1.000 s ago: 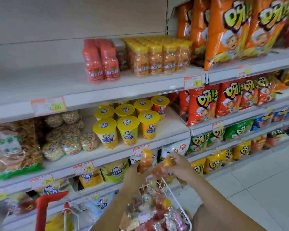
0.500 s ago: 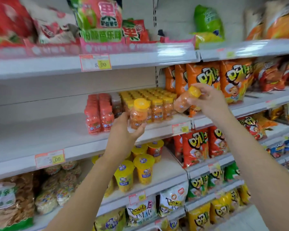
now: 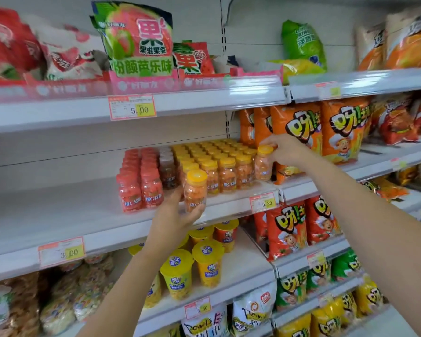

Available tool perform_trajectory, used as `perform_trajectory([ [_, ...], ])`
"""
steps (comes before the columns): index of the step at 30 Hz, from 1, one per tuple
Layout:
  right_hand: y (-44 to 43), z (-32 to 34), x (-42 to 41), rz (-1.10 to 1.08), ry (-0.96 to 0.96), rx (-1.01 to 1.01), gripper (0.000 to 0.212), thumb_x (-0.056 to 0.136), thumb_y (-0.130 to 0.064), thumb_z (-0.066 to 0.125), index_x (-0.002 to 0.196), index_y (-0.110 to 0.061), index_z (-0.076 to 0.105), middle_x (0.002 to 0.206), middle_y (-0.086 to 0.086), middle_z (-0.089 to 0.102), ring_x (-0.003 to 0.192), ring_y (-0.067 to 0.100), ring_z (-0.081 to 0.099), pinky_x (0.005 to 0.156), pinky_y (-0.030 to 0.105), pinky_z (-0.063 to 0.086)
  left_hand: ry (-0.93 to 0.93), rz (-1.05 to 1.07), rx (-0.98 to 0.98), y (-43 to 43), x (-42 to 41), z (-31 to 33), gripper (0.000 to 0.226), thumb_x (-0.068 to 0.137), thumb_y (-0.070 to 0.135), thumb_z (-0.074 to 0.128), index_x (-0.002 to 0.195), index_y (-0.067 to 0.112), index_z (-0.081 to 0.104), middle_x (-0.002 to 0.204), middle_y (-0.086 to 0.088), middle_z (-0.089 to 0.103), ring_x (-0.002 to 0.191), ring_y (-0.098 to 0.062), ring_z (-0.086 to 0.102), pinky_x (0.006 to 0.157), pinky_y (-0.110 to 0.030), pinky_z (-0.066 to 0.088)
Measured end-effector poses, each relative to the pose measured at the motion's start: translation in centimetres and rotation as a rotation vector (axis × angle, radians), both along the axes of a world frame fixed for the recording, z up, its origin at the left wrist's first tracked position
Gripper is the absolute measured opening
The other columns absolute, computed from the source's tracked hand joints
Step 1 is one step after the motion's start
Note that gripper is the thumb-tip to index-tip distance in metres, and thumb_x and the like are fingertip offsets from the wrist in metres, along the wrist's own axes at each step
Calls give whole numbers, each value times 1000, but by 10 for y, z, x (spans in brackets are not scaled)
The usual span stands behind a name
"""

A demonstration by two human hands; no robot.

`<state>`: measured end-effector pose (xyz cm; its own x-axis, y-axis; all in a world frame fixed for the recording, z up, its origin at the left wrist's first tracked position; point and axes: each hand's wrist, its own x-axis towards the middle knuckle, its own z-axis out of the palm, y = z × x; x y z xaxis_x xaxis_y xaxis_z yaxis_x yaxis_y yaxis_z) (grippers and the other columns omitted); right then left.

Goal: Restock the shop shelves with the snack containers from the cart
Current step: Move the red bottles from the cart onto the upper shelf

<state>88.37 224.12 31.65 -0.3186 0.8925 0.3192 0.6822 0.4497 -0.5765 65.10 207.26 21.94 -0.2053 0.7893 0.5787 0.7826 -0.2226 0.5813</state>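
Fingers of the left hand [image 3: 175, 215] curl round the base of a yellow-capped jar [image 3: 195, 190], held at the front lip of the shelf [image 3: 58, 215], ahead of the packed rows of jars [image 3: 219, 161]. The right hand [image 3: 288, 152] pinches a second jar [image 3: 263, 166] near its cap, at the row's right end beside the orange bags [image 3: 294, 132]. Set too near the lip, the first could tip off; shoving the second in could topple its neighbours.

The single head-worn wide-angle camera faces the shop shelves [image 3: 58, 203] close up, looking roughly level.
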Motion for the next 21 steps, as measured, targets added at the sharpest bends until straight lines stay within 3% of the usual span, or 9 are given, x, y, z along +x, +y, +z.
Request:
perform_trajectory([
  [9,18,-7,-7,40,-42,-176,51,83,-3,69,129,-16,54,137,11,48,120,25,50,102,37,42,35,36,4,4,-3,1,32,84,34,67,112,18,60,87,13,58,80,-6,52,62,-5,33],
  [12,20,-11,-5,46,21,-163,47,82,-3,71,124,-17,54,132,10,51,115,24,51,96,35,44,39,61,11,5,-1,0,31,85,33,67,110,18,60,83,14,55,78,-7,51,59,-11,33],
  [16,20,-23,-4,52,122,-121,41,81,-6,72,118,-16,55,129,10,54,110,22,53,96,36,44,39,75,18,6,1,-1,30,85,34,67,109,19,59,80,19,52,75,-6,51,58,-6,33],
  [21,23,-30,-3,18,176,-59,42,79,-11,75,116,-14,55,122,10,56,103,21,54,92,37,45,30,74,11,6,1,-2,30,85,36,66,110,21,59,81,20,53,75,-4,51,60,-15,33],
])
